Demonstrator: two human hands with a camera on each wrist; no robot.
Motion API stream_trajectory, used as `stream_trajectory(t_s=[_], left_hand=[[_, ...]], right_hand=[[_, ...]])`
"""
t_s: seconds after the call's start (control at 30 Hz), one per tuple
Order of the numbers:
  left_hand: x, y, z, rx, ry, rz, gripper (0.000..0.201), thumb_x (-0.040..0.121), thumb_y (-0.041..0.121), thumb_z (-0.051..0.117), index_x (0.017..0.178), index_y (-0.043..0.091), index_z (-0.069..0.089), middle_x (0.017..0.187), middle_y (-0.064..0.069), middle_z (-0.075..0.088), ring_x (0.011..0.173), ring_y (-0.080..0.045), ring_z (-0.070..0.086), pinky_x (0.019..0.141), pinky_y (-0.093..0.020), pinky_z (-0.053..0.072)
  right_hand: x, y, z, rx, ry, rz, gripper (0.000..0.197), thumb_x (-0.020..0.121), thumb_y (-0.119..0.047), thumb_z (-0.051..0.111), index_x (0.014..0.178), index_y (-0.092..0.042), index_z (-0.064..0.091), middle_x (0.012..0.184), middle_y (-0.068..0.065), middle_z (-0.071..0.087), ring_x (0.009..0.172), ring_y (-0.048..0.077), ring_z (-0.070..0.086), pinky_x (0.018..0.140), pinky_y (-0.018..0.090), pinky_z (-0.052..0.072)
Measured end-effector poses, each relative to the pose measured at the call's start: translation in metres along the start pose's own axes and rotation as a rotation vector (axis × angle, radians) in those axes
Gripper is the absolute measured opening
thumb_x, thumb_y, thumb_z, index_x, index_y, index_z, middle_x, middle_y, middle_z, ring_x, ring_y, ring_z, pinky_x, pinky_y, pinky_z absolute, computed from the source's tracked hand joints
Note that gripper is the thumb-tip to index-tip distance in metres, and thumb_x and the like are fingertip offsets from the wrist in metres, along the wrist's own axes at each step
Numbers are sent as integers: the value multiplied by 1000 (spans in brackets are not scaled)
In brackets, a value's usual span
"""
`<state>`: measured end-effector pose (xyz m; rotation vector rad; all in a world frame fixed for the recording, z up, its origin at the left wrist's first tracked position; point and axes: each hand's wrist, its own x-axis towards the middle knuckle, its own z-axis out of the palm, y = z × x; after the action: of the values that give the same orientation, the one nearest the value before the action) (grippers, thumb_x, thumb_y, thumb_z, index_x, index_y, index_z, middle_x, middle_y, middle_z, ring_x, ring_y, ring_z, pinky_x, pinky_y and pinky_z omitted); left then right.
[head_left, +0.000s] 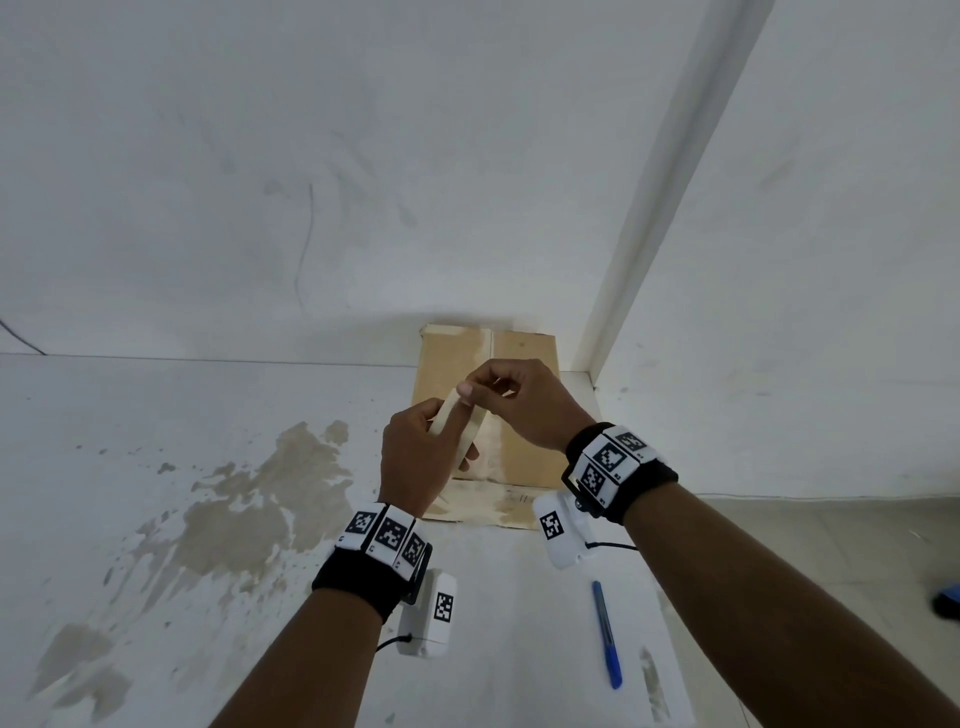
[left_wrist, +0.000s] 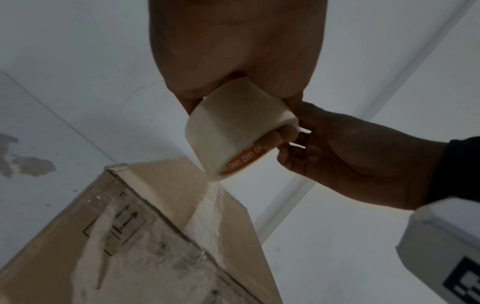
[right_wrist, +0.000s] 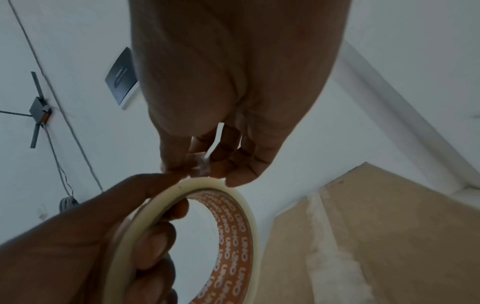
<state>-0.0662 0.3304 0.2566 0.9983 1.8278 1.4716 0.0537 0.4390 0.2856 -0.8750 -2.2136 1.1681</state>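
Note:
A roll of clear packing tape (head_left: 470, 431) with an orange printed core is held upright above a brown cardboard box (head_left: 524, 364). My left hand (head_left: 421, 452) grips the roll, fingers curled through its core (right_wrist: 228, 236). My right hand (head_left: 483, 387) pinches the loose tape end (right_wrist: 198, 164) at the top of the roll (left_wrist: 223, 135) between thumb and fingertips. The box (left_wrist: 155, 205) bears strips of old tape along its seam. In the left wrist view the right hand (left_wrist: 350, 160) shows behind the roll.
A blue pen (head_left: 607, 634) lies on the white surface near my right forearm. Brown stains (head_left: 249, 499) mark the surface at left. The box stands against the wall beside a white corner post (head_left: 639, 234). A blue object (head_left: 946, 597) shows at the right edge.

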Motion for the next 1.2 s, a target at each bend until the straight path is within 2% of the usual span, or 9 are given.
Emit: stream_trajectory(t_s=[0.1,0.2,0.4,0.67,0.83,0.93,1.07,1.13,1.2], left_hand=[[-2,-1,1,-23,-32,6,28,98,29,61,83,9,73,58,-5,73,46,-15,66,48,-24,53],[-3,2,0,-75,-108,-19,22,97,15,56,88,3,71,59,-6,72,50,-21,66,52,-29,55],[-1,4,-6,-83,-182,22,23,100,24,59,92,8,73,66,-8,75,58,-26,70,64,-42,60],[0,3,-5,-55,-121,-2,24,97,22,60,86,8,75,61,-7,74,49,-19,66,55,-33,55],[-5,6,-3,-15,-36,42,22,96,15,64,76,6,68,44,17,62,38,1,57,42,-6,38],[-6,3,-3,23,8,60,24,94,20,67,73,7,67,45,14,62,41,0,56,44,-8,38],[3,2,-4,-142,107,-110,41,78,37,58,76,-4,61,63,-12,60,62,-18,54,59,-30,44],[7,5,-6,-391,156,-276,39,74,40,54,71,1,58,61,-8,55,59,-21,50,59,-32,41],[12,5,-9,-683,202,-388,29,80,35,52,64,11,52,49,0,46,46,-16,41,49,-27,35]], right_hand=[[2,3,3,-2,42,-44,16,96,-28,68,89,-14,73,80,-12,70,67,-2,60,68,11,45],[4,6,5,-22,116,-51,14,97,-21,66,90,-11,71,60,-14,54,51,1,46,57,10,38],[10,8,-3,-97,178,-39,13,95,-24,69,92,-14,76,51,-8,45,44,5,38,52,14,36],[8,12,0,-110,249,14,33,87,-33,77,65,-18,59,56,-7,53,47,3,42,49,12,38],[10,10,-5,-164,244,52,48,79,-45,81,54,-22,48,53,-9,48,45,3,41,51,15,35],[10,8,-6,-223,263,55,55,78,-51,80,52,-19,45,51,-8,44,47,5,38,52,19,34],[4,2,0,-154,292,40,65,84,-64,67,53,-17,34,49,-4,35,46,7,30,54,25,34],[-1,2,5,-61,258,68,66,84,-76,51,64,-14,43,60,5,48,54,11,40,61,28,41],[-7,7,13,-3,157,96,69,80,-83,44,91,-15,55,86,3,65,68,12,56,67,27,48]])
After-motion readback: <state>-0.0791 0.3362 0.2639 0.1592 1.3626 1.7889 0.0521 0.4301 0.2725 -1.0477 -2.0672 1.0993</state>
